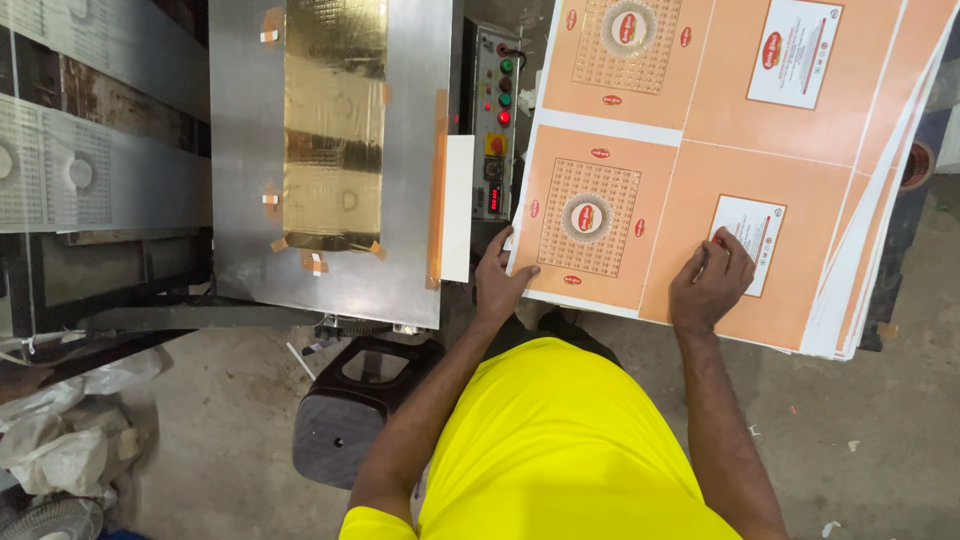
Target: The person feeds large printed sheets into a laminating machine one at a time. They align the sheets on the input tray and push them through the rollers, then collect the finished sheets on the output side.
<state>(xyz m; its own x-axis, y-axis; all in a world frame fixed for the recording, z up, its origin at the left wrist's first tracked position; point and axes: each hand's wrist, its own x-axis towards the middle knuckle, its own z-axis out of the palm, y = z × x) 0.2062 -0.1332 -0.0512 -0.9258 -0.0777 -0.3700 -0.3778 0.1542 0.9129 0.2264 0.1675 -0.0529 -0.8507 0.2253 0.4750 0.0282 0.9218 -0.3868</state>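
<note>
A stack of large orange printed cardboard sheets (700,150) lies in front of me, each with round patterned designs and white label panels. My left hand (497,282) grips the near left corner of the top sheet, thumb on its face. My right hand (712,282) rests curled on the top sheet beside a white label panel (752,240); whether its fingers pinch the sheet is unclear.
To the left stands a metal machine platen (400,150) with gold foil (333,120) taped on it. A control panel (498,120) with coloured buttons sits between platen and sheets. A dark stool (350,410) stands below; crumpled plastic (60,440) lies at the lower left.
</note>
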